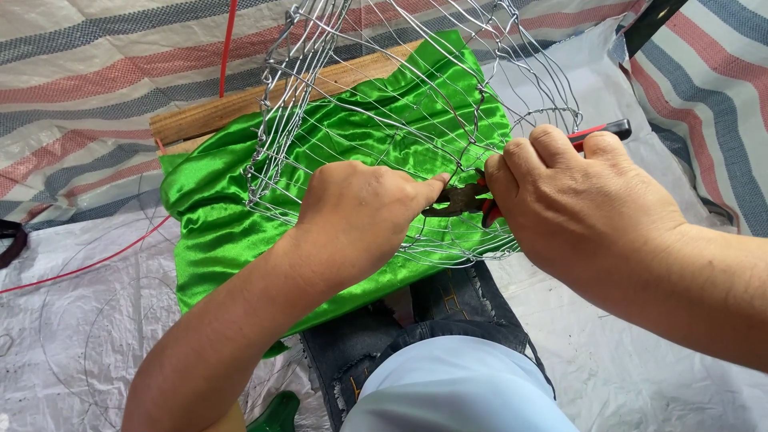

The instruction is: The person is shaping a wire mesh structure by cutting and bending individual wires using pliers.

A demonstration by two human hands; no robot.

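Your wire frame (376,88) is a silvery cage of thin, kinked strands, open-meshed and curved like a basket, resting over glossy green cloth (232,200) above your lap. Your left hand (360,212) pinches a strand at its lower rim. Your right hand (584,200) is clamped around red-handled pliers (460,200), whose tip meets that wire.

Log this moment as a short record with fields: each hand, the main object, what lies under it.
left hand: pinches the wire frame beside the plier jaws
right hand: grips red-handled pliers
pliers: tip at a wire of the frame's lower edge
under frame: shiny green cloth over a wooden plank
ground: striped tarp, red cord
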